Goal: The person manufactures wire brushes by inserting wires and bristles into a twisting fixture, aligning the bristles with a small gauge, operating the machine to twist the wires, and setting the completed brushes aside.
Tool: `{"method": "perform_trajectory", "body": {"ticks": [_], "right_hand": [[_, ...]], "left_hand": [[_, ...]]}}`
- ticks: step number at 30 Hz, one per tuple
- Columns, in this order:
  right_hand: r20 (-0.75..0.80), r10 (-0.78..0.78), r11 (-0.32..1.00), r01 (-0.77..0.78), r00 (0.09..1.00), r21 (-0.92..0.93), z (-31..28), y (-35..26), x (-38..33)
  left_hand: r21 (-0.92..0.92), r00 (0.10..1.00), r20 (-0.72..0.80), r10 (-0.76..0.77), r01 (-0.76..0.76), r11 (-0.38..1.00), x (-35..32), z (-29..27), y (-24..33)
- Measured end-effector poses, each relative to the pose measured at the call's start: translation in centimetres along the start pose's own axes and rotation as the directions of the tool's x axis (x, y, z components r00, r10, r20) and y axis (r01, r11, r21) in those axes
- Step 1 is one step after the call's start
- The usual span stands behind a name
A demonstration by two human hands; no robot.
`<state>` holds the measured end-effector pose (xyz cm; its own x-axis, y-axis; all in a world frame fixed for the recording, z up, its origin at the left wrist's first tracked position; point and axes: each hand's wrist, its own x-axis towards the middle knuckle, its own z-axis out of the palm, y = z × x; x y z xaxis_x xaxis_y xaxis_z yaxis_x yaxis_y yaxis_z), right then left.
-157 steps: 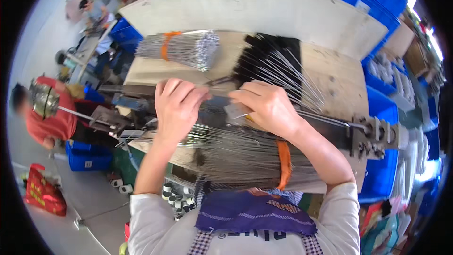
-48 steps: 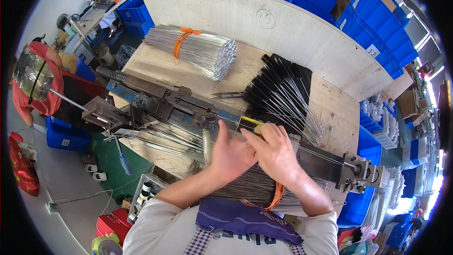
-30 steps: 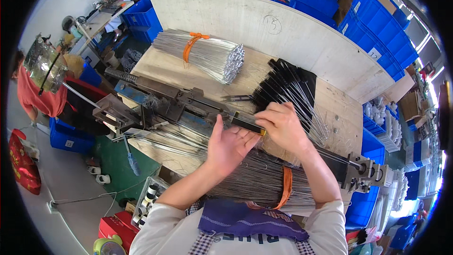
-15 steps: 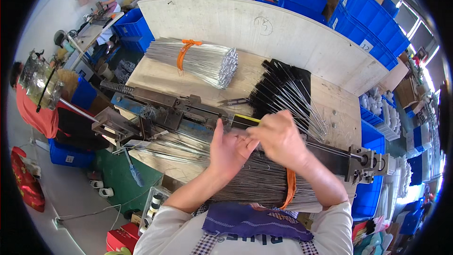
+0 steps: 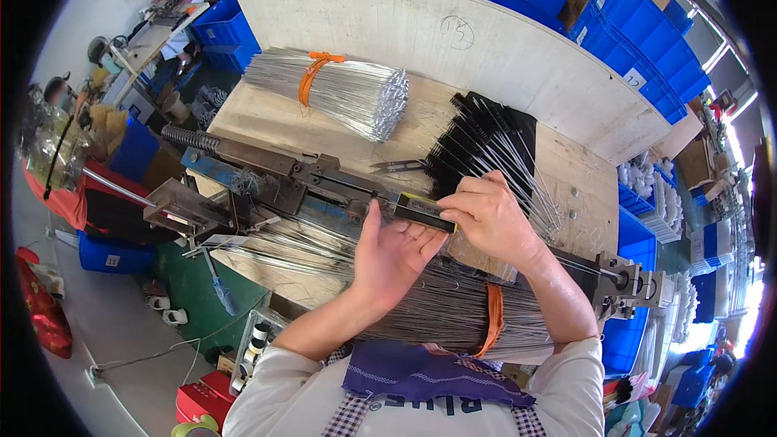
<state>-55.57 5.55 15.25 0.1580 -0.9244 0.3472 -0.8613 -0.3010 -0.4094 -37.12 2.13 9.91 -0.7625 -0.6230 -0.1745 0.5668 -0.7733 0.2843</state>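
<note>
My left hand (image 5: 390,255) lies palm up with fingers stretched out, beside the near edge of a black block with a yellow edge (image 5: 424,212) on the metal machine (image 5: 312,182). At the block's right end, my right hand (image 5: 491,214) has thumb and fingers pinched together. What they pinch, if anything, is hidden. Beyond that hand, black-bristled brushes with wire stems (image 5: 477,146) lie fanned on a dark sheet. Dark thin wires (image 5: 429,316), tied with an orange band (image 5: 493,320), lie under my forearms. Small snips (image 5: 398,166) rest left of the brushes.
A bundle of silvery wires (image 5: 340,89) with an orange tie lies at the back, before an upright wooden board (image 5: 364,20). A metal fixture (image 5: 631,279) stands at the bench's right end. Blue crates (image 5: 639,40) are stacked beyond. Other people sit at the far left.
My right hand has shifted slightly right and down, its blur gone, and the block beside it shows more fully. My left hand's fingers have straightened a little. The whole view has shifted slightly.
</note>
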Motion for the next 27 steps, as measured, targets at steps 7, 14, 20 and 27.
{"method": "perform_trajectory", "body": {"ticks": [7, 14, 20, 27], "right_hand": [[-0.043, -0.05, 0.999, 0.05, 0.998, 0.001, -0.1, 0.5, -0.2], [-0.123, -0.049, 0.997, 0.055, 0.991, 0.045, 0.4, -0.2, -0.3], [-0.052, 0.012, 0.998, -0.008, 0.999, 0.063, 0.3, 1.0, 0.1], [-0.034, -0.035, 0.999, 0.035, 0.999, 0.002, 0.4, 0.1, -0.2]], "left_hand": [[-0.023, 0.999, -0.044, -0.009, 0.008, 1.0, 0.1, 0.3, -0.1], [-0.059, 1.0, -0.031, -0.001, -0.001, 0.998, 0.1, -0.3, -0.1], [-0.066, 0.999, -0.031, 0.009, -0.011, 0.998, 0.1, -0.1, -0.2], [-0.005, 1.0, 0.001, -0.002, 0.002, 1.0, 0.1, -0.6, -0.1]]}}
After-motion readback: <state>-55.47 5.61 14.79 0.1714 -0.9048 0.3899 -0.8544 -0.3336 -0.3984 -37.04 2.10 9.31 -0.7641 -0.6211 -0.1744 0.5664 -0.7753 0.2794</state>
